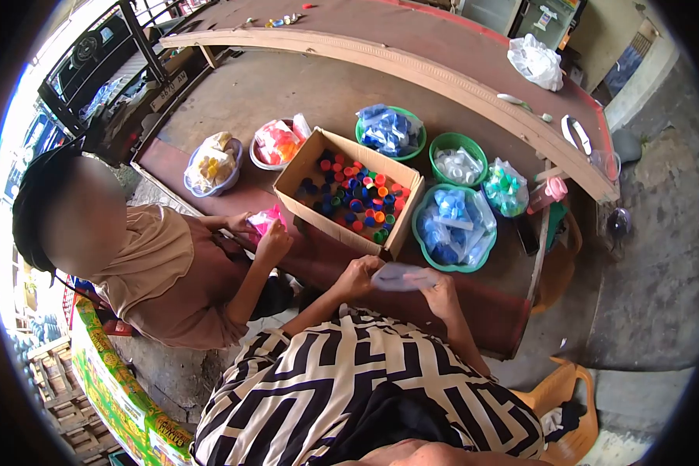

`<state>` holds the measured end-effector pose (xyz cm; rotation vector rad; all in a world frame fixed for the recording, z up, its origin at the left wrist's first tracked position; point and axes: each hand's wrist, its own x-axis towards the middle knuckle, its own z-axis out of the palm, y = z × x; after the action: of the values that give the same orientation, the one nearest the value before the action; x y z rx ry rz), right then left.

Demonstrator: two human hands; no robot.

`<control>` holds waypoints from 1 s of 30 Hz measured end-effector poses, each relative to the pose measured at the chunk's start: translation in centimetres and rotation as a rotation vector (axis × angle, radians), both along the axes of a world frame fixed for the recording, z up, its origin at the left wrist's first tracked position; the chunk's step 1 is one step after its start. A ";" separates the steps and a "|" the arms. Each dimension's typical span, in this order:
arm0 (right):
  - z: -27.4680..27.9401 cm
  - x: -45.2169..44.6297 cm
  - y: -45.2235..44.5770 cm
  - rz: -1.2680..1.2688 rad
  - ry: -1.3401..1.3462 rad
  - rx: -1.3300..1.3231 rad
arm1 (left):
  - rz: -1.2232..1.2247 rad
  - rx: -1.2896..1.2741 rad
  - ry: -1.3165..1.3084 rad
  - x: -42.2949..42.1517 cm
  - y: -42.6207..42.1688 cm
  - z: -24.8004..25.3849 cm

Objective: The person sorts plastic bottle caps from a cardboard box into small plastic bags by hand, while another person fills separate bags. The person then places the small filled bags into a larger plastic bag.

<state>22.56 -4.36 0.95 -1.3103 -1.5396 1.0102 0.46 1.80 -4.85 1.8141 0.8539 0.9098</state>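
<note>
A clear plastic bag (394, 278) is stretched between my two hands, just in front of the cardboard box, slightly smeared by motion. My left hand (356, 277) has its fingers closed at the bag's left end. On the other side, my right hand (441, 295) pinches the bag, with fingers lying over its edge. Whatever the bag may hold cannot be made out. Beyond my hands stands the open cardboard box (408, 227), holding many red, blue, orange and green plastic bottle caps (356, 185).
Right of the box, a turquoise basin (421, 247) holds bagged blue pieces. Green baskets (474, 138) and other bowls of bagged pieces ring the box. At left, a co-worker (159, 272) handles a pink bag (266, 221). A raised wooden ledge (443, 76) crosses behind; a phone (526, 235) lies right.
</note>
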 end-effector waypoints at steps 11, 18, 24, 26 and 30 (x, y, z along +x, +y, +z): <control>-9.0 -0.4 -5.8 0.306 -0.175 -0.318 | -0.172 0.067 0.217 -2.4 -5.4 -7.6; -11.9 0.2 -7.0 -0.005 -0.237 -0.572 | -0.134 -0.353 0.283 -0.4 -4.8 -7.8; -10.7 -0.8 -8.1 -0.290 -0.368 -0.381 | -0.112 -0.467 0.298 0.8 -5.2 -8.0; -8.6 -1.2 -8.0 -0.355 -0.567 -0.099 | -0.122 -0.482 0.354 1.0 -5.3 -8.3; -7.8 -1.7 -8.1 0.074 -0.653 0.035 | -0.098 -0.604 0.236 1.3 -5.4 -8.8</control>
<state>20.84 -12.41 -6.87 -1.6660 -2.0842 0.6134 1.76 -3.64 -13.67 1.4244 1.0410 0.3199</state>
